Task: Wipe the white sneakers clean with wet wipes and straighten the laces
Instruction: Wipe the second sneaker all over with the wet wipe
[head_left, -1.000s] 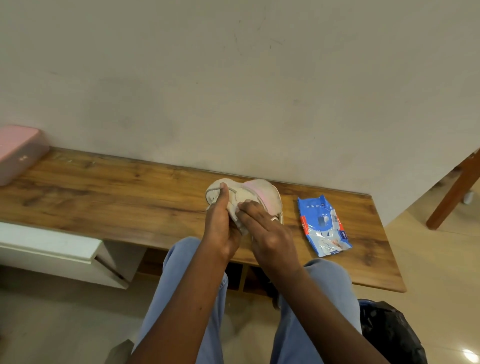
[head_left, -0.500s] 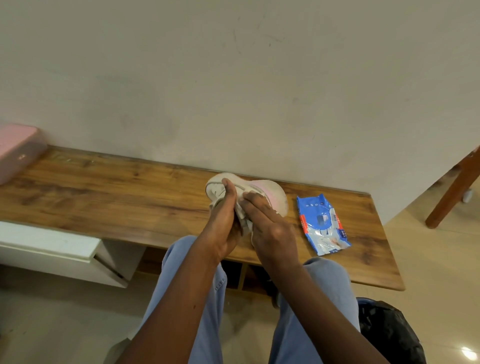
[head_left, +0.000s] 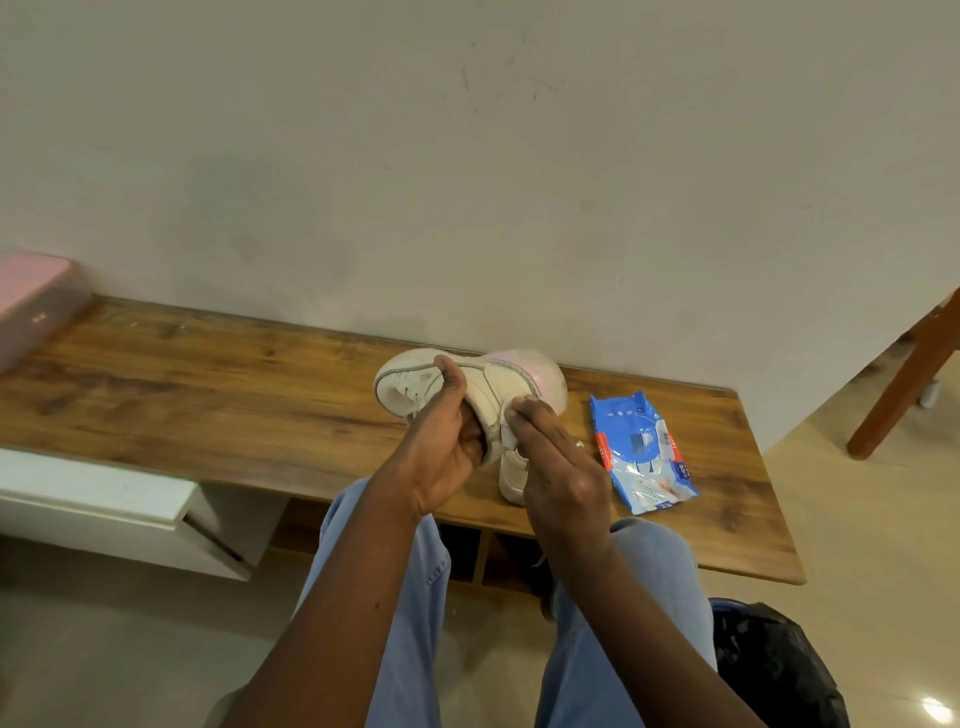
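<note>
Just above the centre of the frame, the left hand (head_left: 441, 457) grips the white sneaker (head_left: 511, 382), thumb curled over its top edge and fingers wrapped beneath, holding it tilted above the wooden desk (head_left: 208, 395). The right hand (head_left: 561, 478) lays straight, closed-together fingers (head_left: 524, 415) against the sneaker's near side. Whether a wipe lies under them cannot be told. A white shape (head_left: 511, 480) shows just below the sneaker, partly hidden by the right hand. The blue wet wipes pack (head_left: 641, 452) lies flat on the desk to the right, near the right hand but apart from it. A pink box (head_left: 31, 301) sits at the far left.
</note>
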